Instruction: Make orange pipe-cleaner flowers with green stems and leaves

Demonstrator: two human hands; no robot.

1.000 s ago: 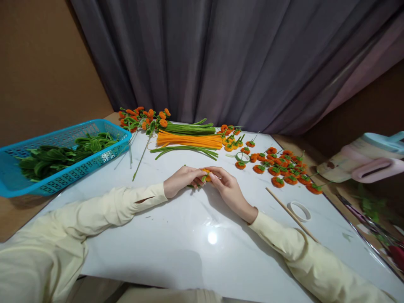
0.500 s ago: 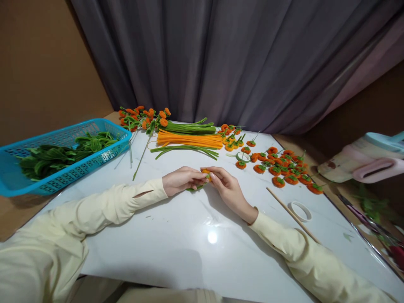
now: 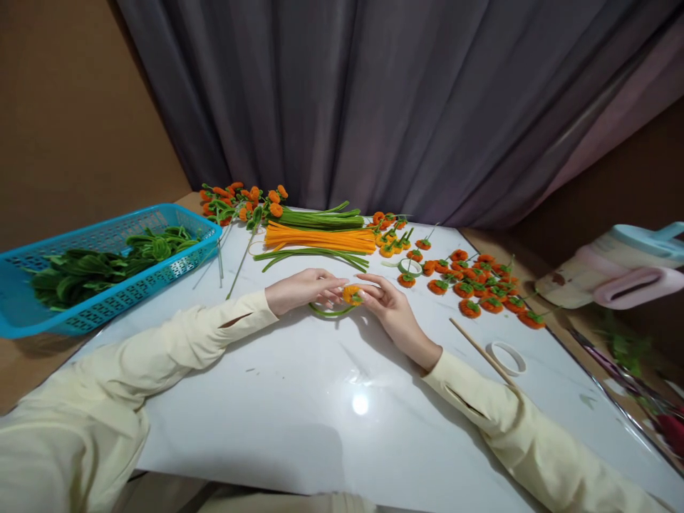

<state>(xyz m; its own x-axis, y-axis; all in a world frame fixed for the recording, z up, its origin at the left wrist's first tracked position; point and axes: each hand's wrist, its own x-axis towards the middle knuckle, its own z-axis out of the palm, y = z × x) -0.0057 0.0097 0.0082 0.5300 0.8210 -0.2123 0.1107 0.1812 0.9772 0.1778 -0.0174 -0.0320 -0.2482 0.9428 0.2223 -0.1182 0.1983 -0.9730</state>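
Observation:
My left hand (image 3: 304,291) and my right hand (image 3: 394,308) meet over the middle of the white table, pinching a small round orange pipe-cleaner fruit (image 3: 351,294) between their fingertips. A bit of green shows on the fruit's right side. Below it curves a green pipe cleaner (image 3: 330,313), partly behind my left fingers; whether it is joined to the fruit I cannot tell. Just beyond my hands lie loose green pipe cleaners (image 3: 315,254), a bundle of orange pipe cleaners (image 3: 320,236) and a thicker green bundle (image 3: 320,218).
A blue basket (image 3: 128,302) of green leaves stands left. Finished orange fruits (image 3: 470,278) with green tops cluster right, near green tape (image 3: 410,267), a stick (image 3: 484,353) and a white ring (image 3: 507,358). Orange-tipped stems (image 3: 246,199) lie far left; a tumbler (image 3: 614,263) stands right.
The fruit is more exposed between my fingertips, its green part now facing right. My fingers have spread a little, and the green pipe cleaner's curve shows more clearly below.

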